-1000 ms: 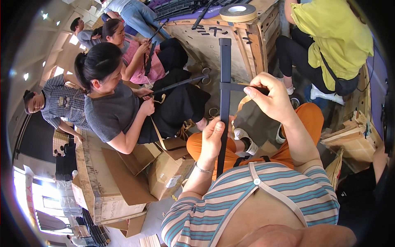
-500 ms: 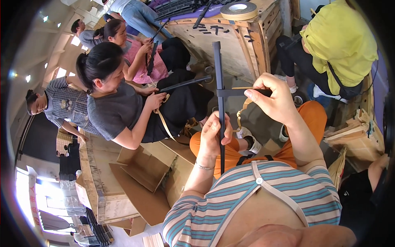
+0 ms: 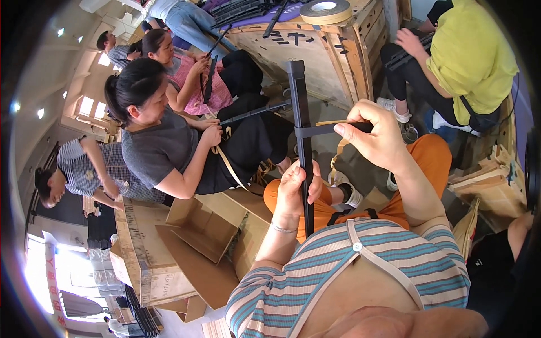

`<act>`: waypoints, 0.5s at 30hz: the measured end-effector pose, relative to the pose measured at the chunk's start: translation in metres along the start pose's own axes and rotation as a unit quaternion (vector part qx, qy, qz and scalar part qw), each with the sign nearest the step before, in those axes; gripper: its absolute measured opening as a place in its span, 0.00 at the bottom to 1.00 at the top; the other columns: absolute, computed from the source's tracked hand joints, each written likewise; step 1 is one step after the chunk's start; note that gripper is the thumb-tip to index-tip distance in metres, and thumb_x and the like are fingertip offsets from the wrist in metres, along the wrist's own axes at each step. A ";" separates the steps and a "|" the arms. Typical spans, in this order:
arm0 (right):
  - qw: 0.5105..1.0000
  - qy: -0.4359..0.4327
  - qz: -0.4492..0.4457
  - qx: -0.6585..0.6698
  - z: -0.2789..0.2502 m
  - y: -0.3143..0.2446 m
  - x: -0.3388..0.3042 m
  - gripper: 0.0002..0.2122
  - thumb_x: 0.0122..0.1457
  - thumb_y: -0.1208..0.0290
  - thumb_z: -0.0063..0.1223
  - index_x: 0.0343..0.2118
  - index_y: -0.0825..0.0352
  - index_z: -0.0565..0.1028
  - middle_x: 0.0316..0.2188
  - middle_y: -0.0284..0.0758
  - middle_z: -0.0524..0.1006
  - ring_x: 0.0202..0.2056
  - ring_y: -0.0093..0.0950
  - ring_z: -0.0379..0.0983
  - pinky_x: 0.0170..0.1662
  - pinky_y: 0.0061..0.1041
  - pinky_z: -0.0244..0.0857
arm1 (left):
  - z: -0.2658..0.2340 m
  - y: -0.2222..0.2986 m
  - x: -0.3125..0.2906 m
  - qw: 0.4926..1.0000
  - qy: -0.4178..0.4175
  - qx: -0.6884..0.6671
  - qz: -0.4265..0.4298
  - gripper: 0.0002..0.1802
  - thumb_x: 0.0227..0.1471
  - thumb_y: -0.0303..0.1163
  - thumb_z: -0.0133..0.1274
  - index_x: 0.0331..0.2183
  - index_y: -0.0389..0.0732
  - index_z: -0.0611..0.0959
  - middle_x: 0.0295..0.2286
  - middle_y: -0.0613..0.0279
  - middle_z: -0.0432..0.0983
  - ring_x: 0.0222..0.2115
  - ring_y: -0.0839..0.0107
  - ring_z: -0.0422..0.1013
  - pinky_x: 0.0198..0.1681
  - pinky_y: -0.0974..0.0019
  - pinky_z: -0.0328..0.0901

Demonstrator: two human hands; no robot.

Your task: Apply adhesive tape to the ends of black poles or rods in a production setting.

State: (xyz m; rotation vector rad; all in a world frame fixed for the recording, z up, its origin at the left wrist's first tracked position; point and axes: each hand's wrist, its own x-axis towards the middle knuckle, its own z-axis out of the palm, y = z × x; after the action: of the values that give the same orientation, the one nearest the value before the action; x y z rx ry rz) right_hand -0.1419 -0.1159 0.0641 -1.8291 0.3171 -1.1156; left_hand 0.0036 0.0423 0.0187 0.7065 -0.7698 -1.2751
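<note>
While my left hand point(image 3: 291, 185) grips a long, black, metal-looking bar point(image 3: 300, 104), I judge it light, stiff, best held mid-length, my right hand point(image 3: 373, 134) pinching flat, seemingly pliable black tape point(image 3: 321, 130)

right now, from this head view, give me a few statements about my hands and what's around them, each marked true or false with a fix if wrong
1. The left hand holds the black bar. True.
2. The right hand is empty. False: the right hand's fingers pinch the dark strip.
3. The dark strip stretches between the right hand and the black bar. True.
4. The tape roll lies on the floor. False: the tape roll lies on top of the wooden crate.
5. The open cardboard box is on the person's right. False: the open cardboard box is on the left.
</note>
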 end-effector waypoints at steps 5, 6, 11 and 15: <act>0.998 -0.053 0.022 -0.001 -0.001 0.013 -0.001 0.08 0.50 0.74 0.57 0.25 0.69 0.68 0.21 0.28 0.66 0.21 0.14 0.57 0.24 0.15 0.52 | 0.006 -0.001 -0.001 0.993 0.053 0.103 0.020 0.23 0.54 0.48 0.45 0.33 0.33 0.71 0.16 0.63 0.65 0.14 0.79 0.61 0.15 0.78 0.54; 0.998 -0.052 0.023 -0.002 0.001 0.012 -0.001 0.08 0.50 0.74 0.57 0.25 0.69 0.68 0.21 0.28 0.66 0.21 0.14 0.57 0.24 0.15 0.52 | 0.008 -0.002 -0.001 0.989 0.070 0.126 0.017 0.22 0.55 0.46 0.43 0.35 0.33 0.71 0.18 0.64 0.66 0.16 0.80 0.61 0.17 0.78 0.55; 0.987 -0.147 0.030 0.055 0.007 0.001 0.000 0.10 0.50 0.76 0.55 0.34 0.70 0.68 0.31 0.31 0.70 0.23 0.15 0.63 0.27 0.15 0.60 | 0.014 -0.006 -0.003 0.975 0.089 0.200 0.029 0.15 0.58 0.38 0.38 0.40 0.37 0.68 0.24 0.64 0.67 0.19 0.80 0.60 0.23 0.80 0.56; 0.981 -0.185 0.034 0.039 0.012 0.000 -0.001 0.06 0.49 0.76 0.56 0.26 0.71 0.69 0.24 0.33 0.71 0.24 0.18 0.66 0.28 0.18 0.62 | 0.016 -0.002 0.003 0.980 0.069 0.181 0.038 0.11 0.58 0.37 0.39 0.36 0.39 0.68 0.24 0.64 0.66 0.20 0.80 0.60 0.24 0.79 0.56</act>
State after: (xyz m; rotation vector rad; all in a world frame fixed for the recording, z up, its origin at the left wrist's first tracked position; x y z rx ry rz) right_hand -0.1329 -0.1089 0.0617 -1.8947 0.1143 -0.7116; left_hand -0.0104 0.0379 0.0260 1.0369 -0.9159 -1.0135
